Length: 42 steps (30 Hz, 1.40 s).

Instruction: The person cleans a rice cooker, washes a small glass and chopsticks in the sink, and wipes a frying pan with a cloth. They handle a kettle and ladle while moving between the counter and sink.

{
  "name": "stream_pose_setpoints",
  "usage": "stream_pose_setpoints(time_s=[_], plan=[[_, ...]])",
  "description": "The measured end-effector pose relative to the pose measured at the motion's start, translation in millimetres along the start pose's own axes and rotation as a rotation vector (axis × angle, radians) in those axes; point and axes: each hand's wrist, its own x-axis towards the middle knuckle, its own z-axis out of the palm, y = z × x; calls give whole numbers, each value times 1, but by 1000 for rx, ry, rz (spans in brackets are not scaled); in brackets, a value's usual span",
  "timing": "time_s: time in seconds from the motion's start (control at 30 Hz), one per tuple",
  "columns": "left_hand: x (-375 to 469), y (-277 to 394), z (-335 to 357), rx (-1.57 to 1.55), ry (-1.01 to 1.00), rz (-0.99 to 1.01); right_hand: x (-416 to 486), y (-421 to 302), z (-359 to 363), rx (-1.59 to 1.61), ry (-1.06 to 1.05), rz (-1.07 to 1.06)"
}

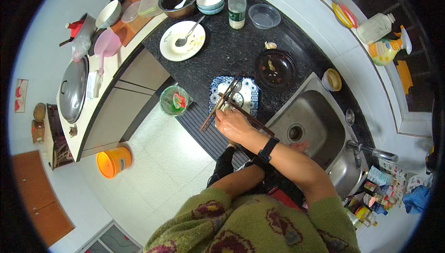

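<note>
My right hand (233,124), with a dark band on its wrist, grips a bundle of brown chopsticks (216,110) and at least one metal spoon (236,86). The bundle lies crosswise above a blue-and-white patterned mat (252,95) at the counter's edge. My left forearm passes beneath the right one; only a blurred part of my left hand (299,147) shows by the sink (320,121), so what it holds is hidden. A dark glass plate (275,69) with food scraps sits beyond the mat. Farther left is a white plate (182,41) carrying a spoon (181,41).
A green bin (174,100) stands left of the mat. Along the back are a bottle (237,8), stacked bowls (210,1), a dark pot (178,1) and a clear bowl (264,16). A faucet (372,150) overhangs the sink; an orange bucket (114,162) is on the floor.
</note>
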Motion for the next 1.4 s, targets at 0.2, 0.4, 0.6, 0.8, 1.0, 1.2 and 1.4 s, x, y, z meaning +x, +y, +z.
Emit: stream_pose_setpoints(time_s=[0.2,0.4,0.6,0.8,1.0,1.2,1.4], plan=[[11,-4,-13,-49,-40,74,10,8,5,-102,-93,-40],[-7,10,-14,107,-67,-33,5,13,-6,14,-70,-56],[-10,17,-13,330,-182,129,2,16,-32,190,-27,38],[-21,45,9,223,-120,-207,-28,23,-97,290,315,204],[-72,81,40,-45,-322,173,-178,36,-197,437,695,663],[-104,123,72,-40,-357,57,-276,-2,-253,486,784,783],[-111,120,101,128,-323,102,-285,-29,-247,389,691,755]])
